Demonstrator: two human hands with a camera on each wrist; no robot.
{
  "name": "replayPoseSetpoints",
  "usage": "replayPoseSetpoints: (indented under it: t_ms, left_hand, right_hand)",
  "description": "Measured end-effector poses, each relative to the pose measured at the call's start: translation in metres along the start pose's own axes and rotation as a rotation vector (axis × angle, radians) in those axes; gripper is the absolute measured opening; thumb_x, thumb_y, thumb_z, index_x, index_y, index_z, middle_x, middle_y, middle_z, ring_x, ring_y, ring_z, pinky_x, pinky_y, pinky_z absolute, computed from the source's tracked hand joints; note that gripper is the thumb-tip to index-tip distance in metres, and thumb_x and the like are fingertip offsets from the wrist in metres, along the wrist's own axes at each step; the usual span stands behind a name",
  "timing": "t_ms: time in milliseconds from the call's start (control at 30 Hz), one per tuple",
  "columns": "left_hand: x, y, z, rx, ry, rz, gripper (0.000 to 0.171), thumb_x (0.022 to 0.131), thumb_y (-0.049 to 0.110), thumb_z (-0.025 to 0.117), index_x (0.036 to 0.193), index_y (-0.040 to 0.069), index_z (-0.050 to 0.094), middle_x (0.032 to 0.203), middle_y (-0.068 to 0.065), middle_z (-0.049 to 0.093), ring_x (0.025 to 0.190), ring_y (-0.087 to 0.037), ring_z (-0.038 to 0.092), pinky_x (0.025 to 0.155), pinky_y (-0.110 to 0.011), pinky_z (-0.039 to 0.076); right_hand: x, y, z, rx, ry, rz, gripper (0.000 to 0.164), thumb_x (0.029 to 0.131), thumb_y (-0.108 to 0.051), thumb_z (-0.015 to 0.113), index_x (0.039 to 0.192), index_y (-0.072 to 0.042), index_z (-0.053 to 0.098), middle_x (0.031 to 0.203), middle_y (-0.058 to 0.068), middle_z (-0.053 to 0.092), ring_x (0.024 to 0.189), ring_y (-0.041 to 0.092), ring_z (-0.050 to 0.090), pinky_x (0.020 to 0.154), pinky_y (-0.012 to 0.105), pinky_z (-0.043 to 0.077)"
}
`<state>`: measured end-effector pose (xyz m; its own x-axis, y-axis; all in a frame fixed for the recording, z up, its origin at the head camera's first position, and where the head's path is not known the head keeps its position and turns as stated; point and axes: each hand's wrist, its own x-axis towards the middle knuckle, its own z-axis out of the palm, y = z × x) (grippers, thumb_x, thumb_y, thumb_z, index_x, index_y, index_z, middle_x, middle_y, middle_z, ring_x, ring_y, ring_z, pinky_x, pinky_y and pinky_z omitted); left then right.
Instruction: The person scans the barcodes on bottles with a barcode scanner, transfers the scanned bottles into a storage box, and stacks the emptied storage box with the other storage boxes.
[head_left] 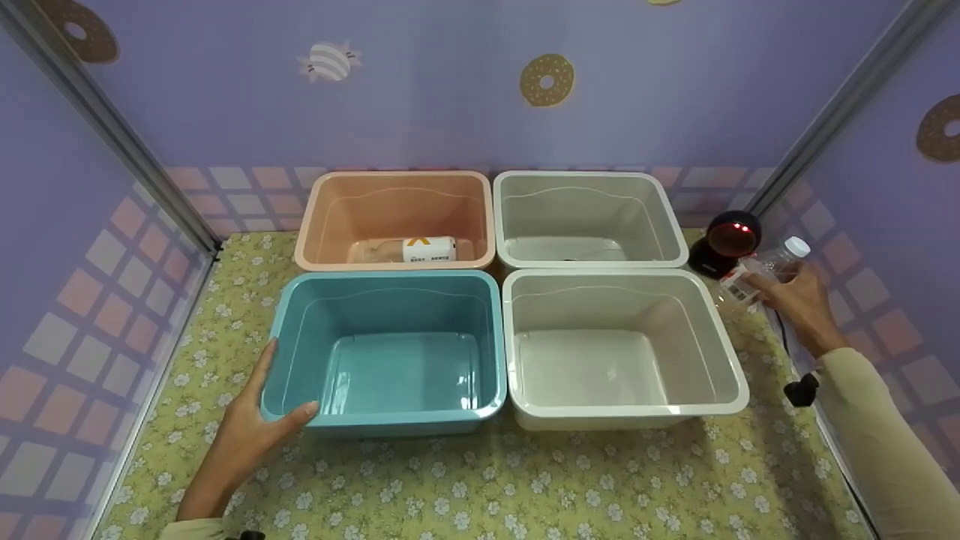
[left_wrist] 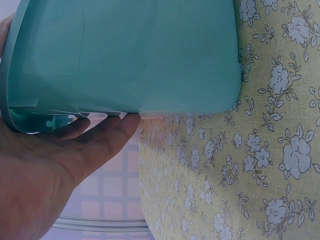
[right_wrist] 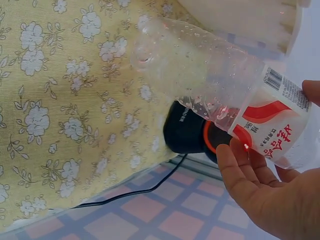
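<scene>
My left hand [head_left: 244, 431] rests against the near left corner of a blue plastic bin [head_left: 397, 427]. Its thumb lies at the front rim; in the left wrist view the fingers [left_wrist: 107, 137] extend along the outer wall below the rim. At the far right, my right hand [head_left: 806, 304] holds a clear plastic bottle [right_wrist: 200, 75] tilted, its white cap [head_left: 797, 246] up and to the right. The bottle's white label [right_wrist: 272, 117] carries red print and a barcode. Beside the bottle stands a black scanner [head_left: 709, 259] with red lights glowing.
Behind the blue bin is an orange bin [head_left: 397, 176] with a white-labelled bottle [head_left: 429, 249] lying inside. Two whitish bins stand on the right, one in front [head_left: 630, 411], one behind [head_left: 592, 176]. A black cable [right_wrist: 135, 194] trails from the scanner. Purple walls enclose the flowered tablecloth [head_left: 555, 480].
</scene>
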<state>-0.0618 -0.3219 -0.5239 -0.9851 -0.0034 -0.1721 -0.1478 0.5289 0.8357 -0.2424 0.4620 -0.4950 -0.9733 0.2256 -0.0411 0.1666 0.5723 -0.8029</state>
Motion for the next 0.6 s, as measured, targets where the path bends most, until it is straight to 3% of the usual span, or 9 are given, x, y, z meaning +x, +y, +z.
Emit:
replayPoseSetpoints:
  t_ms: [200, 367, 600]
  left_hand:
    - [0.001, -0.001, 0.0, 0.007, -0.002, -0.008, 0.115, 0.101, 0.043, 0.08, 0.174, 0.05, -0.008, 0.183, -0.022, -0.003, 0.159, -0.068, 0.009, 0.114, -0.094, 0.018]
    - [0.002, -0.002, 0.0, 0.005, -0.009, -0.019, 0.115, 0.101, 0.044, 0.079, 0.174, 0.049, -0.009, 0.183, -0.023, -0.003, 0.16, -0.067, 0.01, 0.115, -0.093, 0.02]
    - [0.001, -0.002, 0.0, -0.002, -0.007, -0.011, 0.115, 0.101, 0.042, 0.08, 0.174, 0.048, -0.008, 0.183, -0.022, -0.002, 0.16, -0.066, 0.009, 0.115, -0.093, 0.019]
  right_hand:
    - [0.0, 0.002, 0.0, 0.064, -0.026, 0.053, 0.049, 0.104, -0.043, 0.076, 0.12, -0.008, 0.047, 0.097, 0.001, 0.063, 0.077, 0.002, 0.069, 0.073, 0.014, 0.059]
    - [0.003, 0.002, -0.001, 0.148, -0.034, 0.085, 0.04, 0.104, -0.038, 0.078, 0.098, -0.004, 0.058, 0.071, -0.003, 0.071, 0.066, 0.005, 0.071, 0.066, 0.018, 0.062]
    - [0.011, 0.005, -0.002, 0.163, -0.067, 0.165, 0.039, 0.104, -0.039, 0.077, 0.083, -0.007, 0.068, 0.069, -0.004, 0.073, 0.063, 0.007, 0.073, 0.067, 0.022, 0.065]
